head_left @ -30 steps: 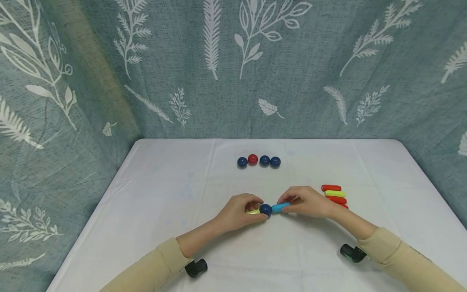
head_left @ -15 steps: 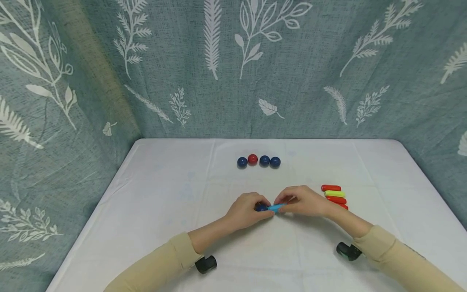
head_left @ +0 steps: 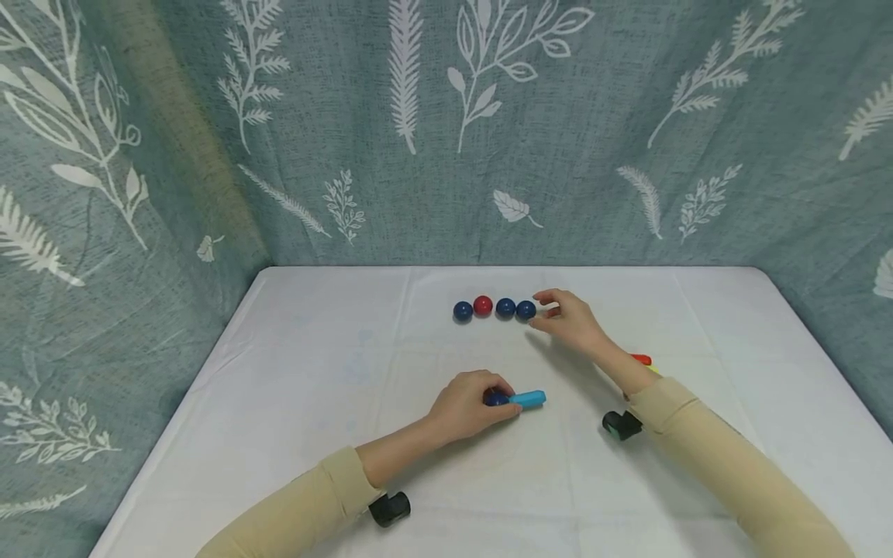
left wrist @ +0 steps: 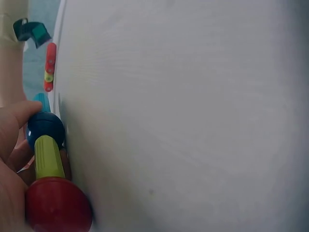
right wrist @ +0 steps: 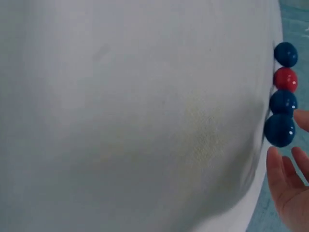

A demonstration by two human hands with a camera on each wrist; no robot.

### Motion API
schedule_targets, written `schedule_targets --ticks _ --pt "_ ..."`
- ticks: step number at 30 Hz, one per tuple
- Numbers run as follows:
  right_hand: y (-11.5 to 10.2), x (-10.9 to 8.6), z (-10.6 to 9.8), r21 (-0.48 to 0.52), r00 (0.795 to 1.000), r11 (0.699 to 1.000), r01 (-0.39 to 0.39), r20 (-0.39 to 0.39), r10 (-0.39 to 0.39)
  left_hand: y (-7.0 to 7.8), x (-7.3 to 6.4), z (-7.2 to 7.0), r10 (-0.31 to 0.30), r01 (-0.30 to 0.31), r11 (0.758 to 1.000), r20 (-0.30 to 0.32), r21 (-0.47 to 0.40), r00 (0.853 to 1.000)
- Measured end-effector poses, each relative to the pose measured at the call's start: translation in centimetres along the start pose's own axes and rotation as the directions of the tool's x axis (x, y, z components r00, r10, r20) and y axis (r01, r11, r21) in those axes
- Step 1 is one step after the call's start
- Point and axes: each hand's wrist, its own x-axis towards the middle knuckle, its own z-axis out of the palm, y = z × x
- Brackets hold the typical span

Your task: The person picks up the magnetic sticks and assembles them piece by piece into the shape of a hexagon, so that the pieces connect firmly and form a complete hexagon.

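My left hand [head_left: 469, 404] grips a chain of magnetic-toy-like pieces low over the table. In the left wrist view it runs from a red ball [left wrist: 59, 205] through a yellow-green rod [left wrist: 48, 157] to a dark blue ball [left wrist: 46, 129], with a light blue rod [head_left: 528, 399] at the far end. The palm hides the red end in the head view. My right hand [head_left: 568, 319] is at the back, thumb and fingers parted beside the rightmost dark blue ball [right wrist: 280, 130] of a row. Fingertips [right wrist: 273, 153] come right up to that ball.
The row also holds a red ball [head_left: 483, 305], a dark blue ball [head_left: 505, 308] and another dark blue ball [head_left: 463, 311] at its left end. Red and yellow-green rods [left wrist: 50, 58] lie at the right, mostly behind the right forearm in the head view. A patterned curtain [head_left: 432, 194] backs the table.
My right hand has let go of the light blue rod and moved back to the ball row. My left hand has shifted right along the chain, covering most of the dark blue ball.
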Motion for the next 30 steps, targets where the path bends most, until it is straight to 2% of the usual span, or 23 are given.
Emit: schedule_targets --ticks 9,17,21,25,30 --pt "0.5 1.7 1.0 -0.106 1.000 0.994 0.030 -0.004 -0.031 0.1 -0.1 0.3 0.003 -0.003 1.000 -0.006 -0.010 1.000" --pt "0.5 1.8 1.3 -0.111 0.999 0.993 0.030 -0.018 -0.032 -0.1 0.0 0.4 -0.015 0.015 1.000 -0.005 0.008 1.000" --pt "0.5 0.9 1.1 -0.073 1.000 0.997 -0.021 0.008 0.022 -0.3 -0.1 0.3 -0.012 0.012 1.000 -0.003 0.008 1.000" --pt "0.1 -0.6 0.6 -0.014 0.995 0.998 -0.065 0.077 0.066 -0.5 -0.4 -0.1 0.006 -0.006 1.000 -0.010 0.001 1.000" --pt "0.5 -2.9 0.5 0.085 0.980 0.995 -0.059 0.196 0.041 -0.9 -0.7 -0.6 0.005 -0.005 1.000 -0.023 -0.002 1.000"
